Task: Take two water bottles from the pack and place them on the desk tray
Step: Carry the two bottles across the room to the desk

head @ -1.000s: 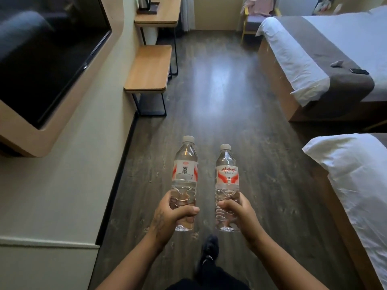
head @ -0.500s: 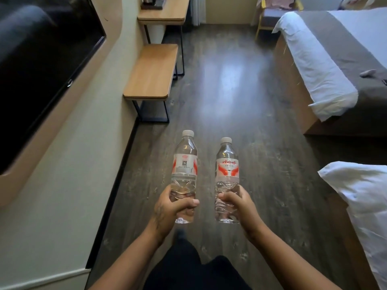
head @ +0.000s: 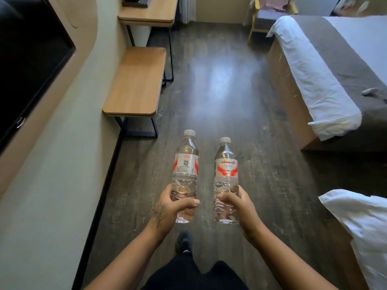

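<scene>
Two clear water bottles with white caps and red-and-white labels are held upright in front of me over the dark wood floor. My left hand (head: 169, 208) grips the lower half of the left bottle (head: 185, 164). My right hand (head: 240, 208) grips the lower half of the right bottle (head: 226, 170). The two bottles are side by side and apart. Far ahead on the left stands a wooden desk (head: 150, 14) with a dark tray (head: 139, 3) at its back edge, partly cut off by the frame. The pack is out of view.
A low wooden bench (head: 136, 82) stands against the left wall, before the desk. A wall-mounted TV (head: 27, 59) is at the left. Two beds, the far one (head: 335, 65) and the near one (head: 360, 222), line the right side. A chair (head: 270, 15) stands at the far end.
I have walked forward along the floor with both bottles held the same way; the bench and the desk are nearer, and the beds have slid back on the right.
</scene>
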The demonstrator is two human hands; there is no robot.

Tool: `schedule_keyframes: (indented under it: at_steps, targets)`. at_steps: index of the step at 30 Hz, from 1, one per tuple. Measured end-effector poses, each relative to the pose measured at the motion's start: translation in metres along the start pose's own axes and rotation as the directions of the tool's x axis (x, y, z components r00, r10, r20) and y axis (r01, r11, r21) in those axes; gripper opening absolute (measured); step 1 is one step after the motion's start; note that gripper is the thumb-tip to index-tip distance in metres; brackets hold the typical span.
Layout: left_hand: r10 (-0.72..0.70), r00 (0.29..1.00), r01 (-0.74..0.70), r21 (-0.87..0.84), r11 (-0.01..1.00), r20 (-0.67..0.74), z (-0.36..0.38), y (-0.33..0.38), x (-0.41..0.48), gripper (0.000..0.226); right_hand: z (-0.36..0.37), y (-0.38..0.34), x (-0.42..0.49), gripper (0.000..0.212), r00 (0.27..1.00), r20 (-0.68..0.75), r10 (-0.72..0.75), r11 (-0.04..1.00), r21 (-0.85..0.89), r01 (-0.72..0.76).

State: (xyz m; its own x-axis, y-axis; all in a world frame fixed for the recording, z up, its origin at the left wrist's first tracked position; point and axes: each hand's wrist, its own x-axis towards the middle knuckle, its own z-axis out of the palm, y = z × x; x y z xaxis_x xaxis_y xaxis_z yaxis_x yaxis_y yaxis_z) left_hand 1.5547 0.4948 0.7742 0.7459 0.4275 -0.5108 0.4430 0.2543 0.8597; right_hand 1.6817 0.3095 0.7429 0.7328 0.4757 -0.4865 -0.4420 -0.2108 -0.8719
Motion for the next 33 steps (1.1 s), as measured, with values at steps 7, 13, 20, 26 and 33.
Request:
schedule_keyframes:
  at_steps: [7,13,20,26,33]
  targets:
    - [0.028,0.999,-0.029,0.019,0.999,0.015,-0.021,0.073,0.099,0.082,0.016,-0.066,0.099,0.079,1.0,-0.002,-0.014,0.999,0.031,0.014]
    - [0.046,0.999,-0.047,0.01,0.999,0.024,-0.017,0.121,0.175,0.085,0.009,-0.11,0.178,0.079,1.0,-0.013,-0.022,0.999,0.029,0.023]
    - [0.039,0.999,-0.04,-0.008,0.999,-0.032,0.004,0.176,0.279,0.09,-0.016,-0.158,0.296,0.075,1.0,-0.003,-0.015,0.999,0.049,0.015]
    - [-0.012,0.997,0.006,-0.069,0.998,-0.077,0.027,0.231,0.37,0.09,-0.04,-0.208,0.391,0.076,0.999,0.04,0.008,0.999,0.034,-0.01]
    - [0.014,0.998,-0.019,-0.096,0.995,-0.054,0.039,0.291,0.469,0.08,-0.054,-0.27,0.486,0.082,0.996,0.09,0.017,1.0,-0.027,-0.014]
